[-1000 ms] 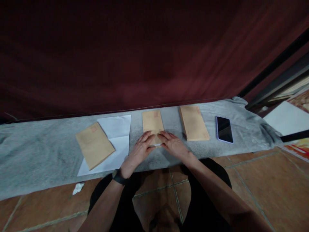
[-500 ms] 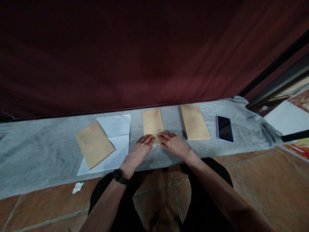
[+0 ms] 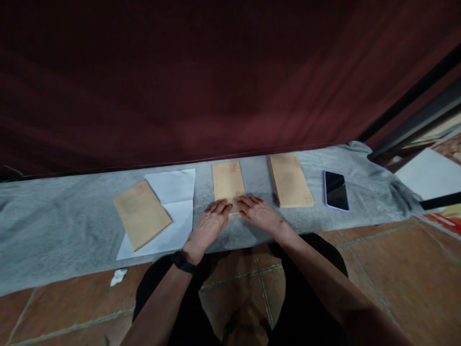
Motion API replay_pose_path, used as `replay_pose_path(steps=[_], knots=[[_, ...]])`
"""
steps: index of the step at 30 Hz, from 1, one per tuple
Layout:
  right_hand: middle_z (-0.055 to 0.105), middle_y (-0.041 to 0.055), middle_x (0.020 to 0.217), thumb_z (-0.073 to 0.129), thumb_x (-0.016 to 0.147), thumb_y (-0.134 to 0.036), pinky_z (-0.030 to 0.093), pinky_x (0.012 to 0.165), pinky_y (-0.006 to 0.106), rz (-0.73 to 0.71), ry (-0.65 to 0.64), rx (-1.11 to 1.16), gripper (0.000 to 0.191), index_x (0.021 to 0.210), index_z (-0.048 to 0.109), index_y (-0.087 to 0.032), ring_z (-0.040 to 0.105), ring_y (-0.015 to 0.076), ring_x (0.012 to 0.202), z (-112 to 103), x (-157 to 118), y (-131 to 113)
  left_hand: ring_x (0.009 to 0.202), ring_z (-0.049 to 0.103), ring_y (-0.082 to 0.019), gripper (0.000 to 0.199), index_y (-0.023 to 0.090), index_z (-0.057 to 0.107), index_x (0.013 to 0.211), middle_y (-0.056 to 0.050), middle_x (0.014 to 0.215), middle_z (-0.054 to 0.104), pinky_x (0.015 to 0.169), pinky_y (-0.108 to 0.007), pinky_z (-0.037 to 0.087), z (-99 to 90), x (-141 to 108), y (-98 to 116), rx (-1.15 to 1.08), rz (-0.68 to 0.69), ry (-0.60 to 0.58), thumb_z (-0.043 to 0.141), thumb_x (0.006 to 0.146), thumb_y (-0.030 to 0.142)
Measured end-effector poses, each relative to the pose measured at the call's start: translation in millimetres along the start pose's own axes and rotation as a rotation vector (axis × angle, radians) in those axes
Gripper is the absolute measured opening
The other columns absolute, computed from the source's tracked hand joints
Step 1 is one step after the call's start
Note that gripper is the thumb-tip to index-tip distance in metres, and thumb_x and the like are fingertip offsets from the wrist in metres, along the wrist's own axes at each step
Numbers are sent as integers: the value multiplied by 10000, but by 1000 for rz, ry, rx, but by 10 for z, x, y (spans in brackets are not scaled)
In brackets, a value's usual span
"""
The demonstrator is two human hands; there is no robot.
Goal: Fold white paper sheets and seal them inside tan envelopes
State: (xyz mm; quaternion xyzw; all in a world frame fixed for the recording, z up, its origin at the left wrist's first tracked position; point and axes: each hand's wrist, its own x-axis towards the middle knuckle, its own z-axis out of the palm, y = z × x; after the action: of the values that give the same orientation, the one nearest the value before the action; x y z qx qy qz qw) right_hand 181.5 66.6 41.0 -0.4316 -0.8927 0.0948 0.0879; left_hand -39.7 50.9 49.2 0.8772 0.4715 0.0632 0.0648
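Note:
A brown paper envelope [image 3: 228, 180] with a small red print near its far end lies flat in front of me. My left hand [image 3: 212, 219] rests on its near left corner, fingers stretched out and the tips on the paper. From the other side, my right hand [image 3: 258, 212] lies over the near right corner, its fingers extended as well. A narrow pale strip shows between the hands at the envelope's near end. Both thumbs are mostly hidden. Right of my hands sits a stack of similar brown envelopes [image 3: 291, 181].
More brown envelopes [image 3: 141, 214] lie tilted on a creased white paper sheet [image 3: 176, 185] at the left. A phone [image 3: 336, 190] lies at the right on the grey cloth [image 3: 72, 230]. Behind hangs a dark red cloth [image 3: 201, 86]. A white scrap [image 3: 118, 276] is on the tiled floor.
Both hands stay at the near end of the envelope, with only a very slight shift of the fingers. The view has moved a little; the other things lie as before.

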Motion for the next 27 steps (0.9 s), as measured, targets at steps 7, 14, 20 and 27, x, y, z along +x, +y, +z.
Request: replay_pose_path(steps=[7,14,20,27], knots=[[563,118,1443,524,991,-210,417,1145,439,-4,33,84,370,1355,586,-197,537,242,1323,15,-10,11,1281,565,-255,345,221,628,1274,-85,1371,623,1113,-431,439,41,-8,-47,-47,-9,33,518,950,176],[542,118,1472,535,973,-166,410,1155,396,-37,44,137,378,1347,591,-175,494,216,1375,30,-13,-19,1221,599,-234,332,199,657,1212,-92,1282,667,1085,-412,469,103,151,-54,-111,-87,119,388,1029,269],[562,97,1455,522,982,-180,418,1142,390,-26,36,169,326,1293,619,-199,503,206,1366,9,-5,-7,1506,311,-238,484,145,456,1474,-120,1607,388,1243,-445,273,203,812,-290,-60,-20,159,342,1032,308],[575,100,1430,535,962,-155,424,1130,379,-31,25,187,300,1244,623,-205,509,204,1349,-7,22,5,1530,260,-227,603,143,313,1570,-114,1645,313,1269,-438,169,329,1499,-693,-27,-14,48,295,1032,413]])
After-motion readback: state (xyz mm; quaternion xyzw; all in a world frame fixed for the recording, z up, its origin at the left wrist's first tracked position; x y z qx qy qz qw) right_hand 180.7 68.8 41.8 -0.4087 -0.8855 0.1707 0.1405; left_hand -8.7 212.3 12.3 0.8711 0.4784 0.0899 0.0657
